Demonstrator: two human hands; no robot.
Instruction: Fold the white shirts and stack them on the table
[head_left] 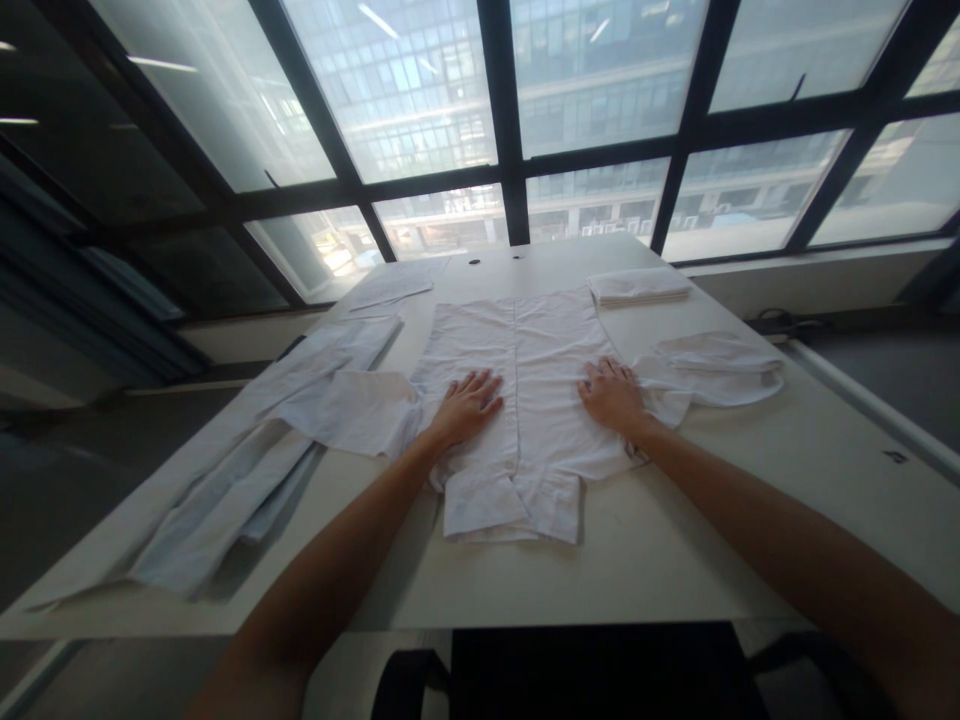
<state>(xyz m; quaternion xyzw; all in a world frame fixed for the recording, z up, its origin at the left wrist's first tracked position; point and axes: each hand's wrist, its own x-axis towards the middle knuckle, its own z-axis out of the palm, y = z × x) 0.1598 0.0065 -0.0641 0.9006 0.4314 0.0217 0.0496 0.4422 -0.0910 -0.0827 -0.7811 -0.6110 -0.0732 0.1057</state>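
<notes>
A white button-front shirt [551, 350] lies spread on the table, its collar [487, 505] toward me and its sleeves out to both sides. My left hand [466, 408] rests flat on the shirt, left of the button line, with fingers spread. On the other side, near the right sleeve, my right hand [613, 395] also lies flat with its fingers apart. Neither hand grips the cloth. The left sleeve [360, 410] overlaps other white cloth, while the right sleeve [712, 370] lies bent on the tabletop.
The white table [645, 580] stands against large windows [592, 80]. White garments [217, 500] lie loosely along its left side. A folded white cloth stack [637, 287] sits at the back right. Below the front edge is a black chair [600, 670].
</notes>
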